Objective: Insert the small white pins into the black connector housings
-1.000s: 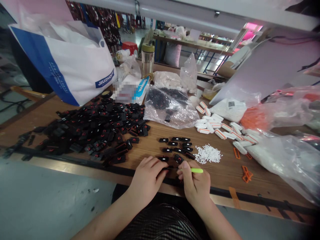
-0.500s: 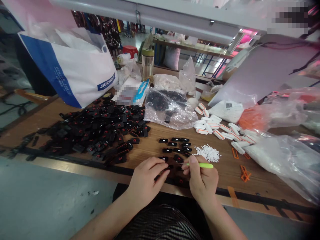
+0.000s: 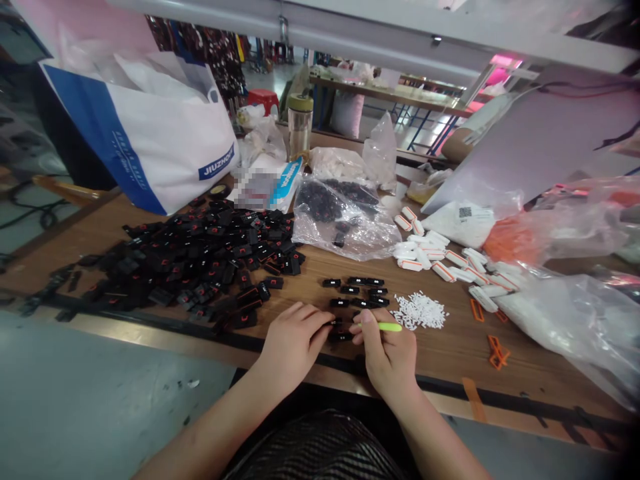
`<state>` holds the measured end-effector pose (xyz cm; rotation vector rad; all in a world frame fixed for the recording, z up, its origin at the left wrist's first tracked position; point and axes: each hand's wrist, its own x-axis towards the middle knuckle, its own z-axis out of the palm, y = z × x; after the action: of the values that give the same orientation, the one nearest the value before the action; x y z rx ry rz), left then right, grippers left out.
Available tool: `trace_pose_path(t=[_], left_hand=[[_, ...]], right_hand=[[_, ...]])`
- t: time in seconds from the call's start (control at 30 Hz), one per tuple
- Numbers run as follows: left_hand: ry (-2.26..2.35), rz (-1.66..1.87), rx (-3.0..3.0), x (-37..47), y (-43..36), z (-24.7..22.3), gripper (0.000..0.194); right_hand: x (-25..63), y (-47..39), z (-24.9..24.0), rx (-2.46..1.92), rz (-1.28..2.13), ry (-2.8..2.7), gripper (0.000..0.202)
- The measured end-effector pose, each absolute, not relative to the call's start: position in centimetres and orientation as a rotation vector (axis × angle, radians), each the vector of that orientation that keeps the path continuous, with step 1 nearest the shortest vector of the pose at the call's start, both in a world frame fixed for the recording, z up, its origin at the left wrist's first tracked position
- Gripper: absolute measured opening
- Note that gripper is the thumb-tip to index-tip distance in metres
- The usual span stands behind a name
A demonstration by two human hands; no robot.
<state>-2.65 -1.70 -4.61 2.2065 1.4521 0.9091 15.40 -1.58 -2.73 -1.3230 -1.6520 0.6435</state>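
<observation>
My left hand (image 3: pixel 295 340) is at the near side of the table, with thumb and index finger closed on the end of a small black plastic piece (image 3: pixel 337 323). Just to its right, my right hand (image 3: pixel 387 347) grips a thin tool with a lime-green handle (image 3: pixel 389 327). The tool's tip points left toward that piece, and its exact kind is not clear. Another black piece (image 3: pixel 343 337) lies between the hands. Beyond them several black pieces with white dots (image 3: pixel 350 290) stand in loose rows. A pile of tiny white pegs (image 3: pixel 420 311) is right of these rows.
A large heap of black pieces (image 3: pixel 200 253) covers the left of the table. A clear bag of black parts (image 3: pixel 345 220) lies behind the rows. White-and-orange pieces (image 3: pixel 443 271), orange frames (image 3: pixel 497 352) and plastic bags (image 3: pixel 565 320) are at right. A bottle (image 3: pixel 300 127) stands behind.
My right hand with the green-handled tool has moved left, closer to my left hand. My left hand has shifted slightly left and away from me. The view has shifted a little.
</observation>
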Motion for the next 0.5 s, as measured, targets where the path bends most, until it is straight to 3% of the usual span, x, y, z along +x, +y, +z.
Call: trace_pose_path(t=[0.5], left_hand=[[1.428, 0.911, 2.171, -2.75, -1.7, -4.77, 0.017]], right_hand=[[15.46, -1.64, -3.03, -1.34, 0.632, -1.663, 0.026]])
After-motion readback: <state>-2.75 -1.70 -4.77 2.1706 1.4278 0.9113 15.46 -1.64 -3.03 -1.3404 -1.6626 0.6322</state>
